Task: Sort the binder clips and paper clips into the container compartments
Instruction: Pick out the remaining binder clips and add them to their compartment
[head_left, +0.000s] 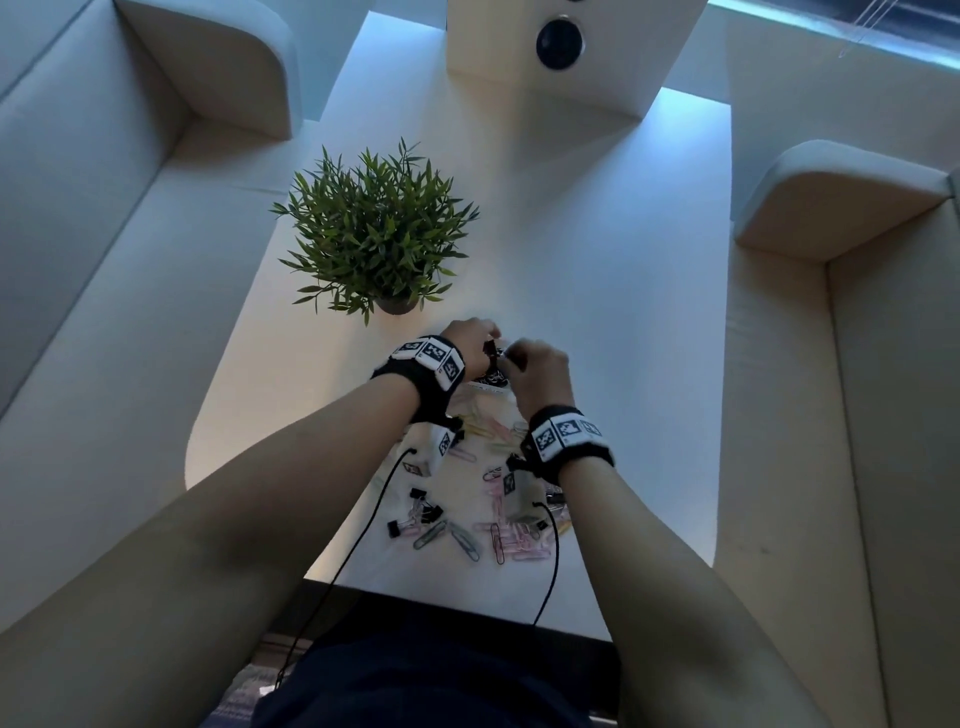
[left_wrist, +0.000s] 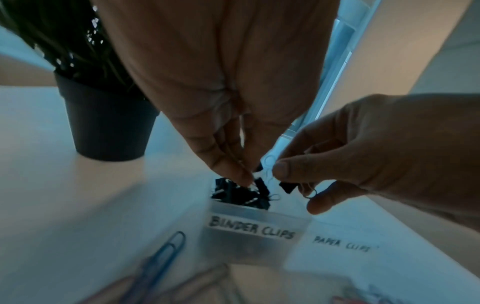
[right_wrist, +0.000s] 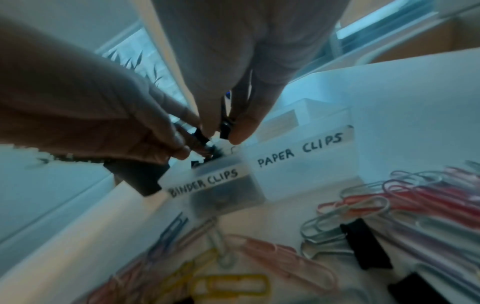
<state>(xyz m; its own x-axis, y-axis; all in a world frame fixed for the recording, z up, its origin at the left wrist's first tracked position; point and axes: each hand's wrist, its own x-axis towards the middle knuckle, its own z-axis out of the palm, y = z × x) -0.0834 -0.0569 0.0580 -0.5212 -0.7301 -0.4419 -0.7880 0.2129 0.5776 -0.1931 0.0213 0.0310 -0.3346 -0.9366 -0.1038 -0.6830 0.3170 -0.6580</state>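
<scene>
Hovering over the container (right_wrist: 215, 191) section labelled for binder clips, the left hand (left_wrist: 207, 92) and right hand (left_wrist: 376, 148) each pinch a binder clip (left_wrist: 287, 186); ideally, release them low, one by one, avoiding the paper-clip section.

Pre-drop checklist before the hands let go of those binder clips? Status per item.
1. Left hand pinches a binder clip: ok.
2. Right hand pinches its own clip: ok.
3. Both hands above the compartment marked BINDER CLIPS, not the PAPER CLIPS one: ok.
4. The two clips free of each other: cannot tell, the wire handles sit close together and blurred.
5. Room left in the binder compartment: cannot tell, black clips show at its rim.
6. Sorting finished on the table: not ok, loose paper clips and binder clips remain.
</scene>
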